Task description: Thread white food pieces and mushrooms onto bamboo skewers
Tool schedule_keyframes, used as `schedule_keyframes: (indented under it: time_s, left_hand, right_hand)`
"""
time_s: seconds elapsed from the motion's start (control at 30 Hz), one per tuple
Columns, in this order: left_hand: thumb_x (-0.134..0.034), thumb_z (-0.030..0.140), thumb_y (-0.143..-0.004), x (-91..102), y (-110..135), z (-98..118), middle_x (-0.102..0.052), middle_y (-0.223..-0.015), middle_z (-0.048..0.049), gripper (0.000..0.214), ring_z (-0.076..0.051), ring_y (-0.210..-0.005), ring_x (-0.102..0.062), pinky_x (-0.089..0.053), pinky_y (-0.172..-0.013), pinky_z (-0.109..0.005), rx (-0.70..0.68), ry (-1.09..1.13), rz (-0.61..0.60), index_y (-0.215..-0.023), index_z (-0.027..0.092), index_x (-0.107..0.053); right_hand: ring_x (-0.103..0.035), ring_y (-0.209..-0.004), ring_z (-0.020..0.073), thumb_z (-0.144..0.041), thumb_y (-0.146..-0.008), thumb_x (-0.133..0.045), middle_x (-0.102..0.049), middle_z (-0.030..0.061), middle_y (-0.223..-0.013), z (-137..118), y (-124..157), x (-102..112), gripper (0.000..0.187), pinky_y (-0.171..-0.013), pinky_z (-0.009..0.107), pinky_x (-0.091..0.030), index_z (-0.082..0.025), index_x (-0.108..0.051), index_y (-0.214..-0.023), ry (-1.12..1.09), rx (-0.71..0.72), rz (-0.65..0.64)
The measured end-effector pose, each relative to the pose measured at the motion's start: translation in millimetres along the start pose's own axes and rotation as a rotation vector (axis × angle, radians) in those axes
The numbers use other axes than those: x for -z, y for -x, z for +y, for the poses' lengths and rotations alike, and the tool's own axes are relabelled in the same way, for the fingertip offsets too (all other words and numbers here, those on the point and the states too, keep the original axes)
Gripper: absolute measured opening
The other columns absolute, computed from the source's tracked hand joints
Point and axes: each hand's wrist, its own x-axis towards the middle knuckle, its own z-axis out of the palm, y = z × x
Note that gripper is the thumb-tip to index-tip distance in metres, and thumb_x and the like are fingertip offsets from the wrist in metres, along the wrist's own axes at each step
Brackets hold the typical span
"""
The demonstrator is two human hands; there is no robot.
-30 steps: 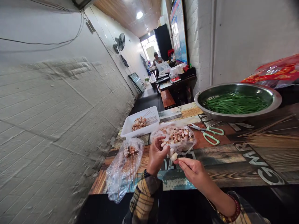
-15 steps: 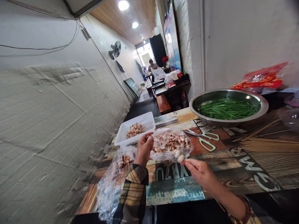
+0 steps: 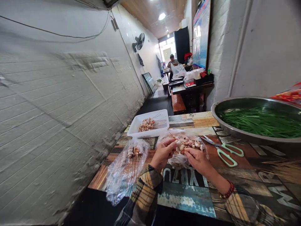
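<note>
A clear plastic bag (image 3: pixel 162 138) lies open on the table, heaped with small pale-and-brown food pieces (image 3: pixel 194 143). My left hand (image 3: pixel 164 153) is over its left side, thumb and fingers pinched together. A thin brown skewer (image 3: pixel 172 135) shows at those fingertips, mostly hidden. Close beside it, my right hand (image 3: pixel 198 160) pinches a small pale piece at the front of the heap; its fingers partly cover the piece. Beyond my left hand stands a white plastic tray (image 3: pixel 134 134) with skewered pieces (image 3: pixel 147 124). Another clear bag (image 3: pixel 117 179) with loaded skewers (image 3: pixel 134 153) lies to the left.
Green-handled scissors (image 3: pixel 225 150) lie right of the heap, blades partly open. A large steel bowl (image 3: pixel 256 137) of long green vegetables (image 3: pixel 256 121) stands at the right, with bare skewers (image 3: pixel 287 171) in front. A brick-patterned wall borders the left. A person (image 3: pixel 172 61) sits far back.
My right hand has moved inward over the heap, and both hands are now close together. The bag's contents are more covered by my fingers. The view has swung left.
</note>
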Motion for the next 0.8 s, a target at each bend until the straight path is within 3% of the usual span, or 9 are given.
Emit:
schedule_keyframes:
  time_s: [0.13,0.23,0.33,0.47,0.63,0.8]
  left_hand:
    - [-0.077,0.051,-0.067,-6.6,-1,-3,-0.050,-0.055,0.0061,0.041,-0.002,-0.042,-0.030,-0.013,-0.041,-0.019,-0.020,-0.106,-0.021,-0.079,0.015,-0.062]
    - [-0.074,0.053,-0.069,-2.9,0,-4,-0.050,-0.057,0.0045,0.041,-0.003,-0.044,-0.032,-0.016,-0.042,-0.020,-0.055,-0.191,-0.042,-0.073,0.015,-0.059]
    - [-0.072,0.053,-0.072,3.1,3,-4,-0.050,-0.059,0.0040,0.040,-0.004,-0.046,-0.033,-0.017,-0.044,-0.020,-0.069,-0.204,-0.100,-0.079,0.014,-0.063]
    - [-0.075,0.049,-0.070,1.4,7,-4,-0.049,-0.058,0.0044,0.042,-0.004,-0.046,-0.033,-0.017,-0.044,-0.019,-0.024,-0.156,-0.116,-0.090,0.013,-0.068]
    - [-0.079,0.047,-0.063,-12.3,11,-7,-0.045,-0.051,0.0067,0.039,-0.002,-0.042,-0.028,-0.013,-0.043,-0.020,-0.041,-0.043,0.063,-0.076,0.013,-0.065]
    - [-0.084,0.044,-0.060,-14.8,17,-1,-0.041,-0.051,0.0095,0.047,-0.001,-0.041,-0.024,-0.012,-0.043,-0.020,-0.020,-0.011,-0.049,-0.091,0.013,-0.066]
  right_hand:
    - [-0.068,-0.081,0.0234,-0.040,-0.093,-0.044,-0.076,0.0085,-0.088,3,6,1,0.038,-0.075,0.034,-0.050,-0.016,-0.074,-0.094,-0.015,0.008,-0.022]
    - [-0.064,-0.067,0.0205,-0.042,-0.093,-0.043,-0.070,0.0061,-0.071,3,10,2,0.041,-0.062,0.030,-0.048,-0.015,-0.074,-0.091,-0.065,-0.021,-0.068]
    - [-0.051,-0.050,0.0147,-0.046,-0.094,-0.042,-0.055,0.0004,-0.054,4,13,2,0.046,-0.048,0.025,-0.038,-0.013,-0.073,-0.093,-0.140,-0.058,-0.124]
    - [-0.037,-0.043,0.0098,-0.049,-0.095,-0.042,-0.043,-0.0039,-0.051,5,16,3,0.048,-0.042,0.023,-0.027,-0.012,-0.073,-0.095,-0.223,-0.074,-0.193]
    - [-0.032,-0.043,0.0086,-0.051,-0.094,-0.044,-0.040,-0.0045,-0.050,0,17,7,0.048,-0.041,0.022,-0.024,-0.012,-0.073,-0.095,-0.255,-0.073,-0.171]
    - [-0.032,-0.042,0.0083,-0.054,-0.093,-0.044,-0.036,-0.0059,-0.048,-1,17,10,0.051,-0.039,0.022,-0.022,-0.012,-0.072,-0.094,-0.344,-0.078,-0.192]
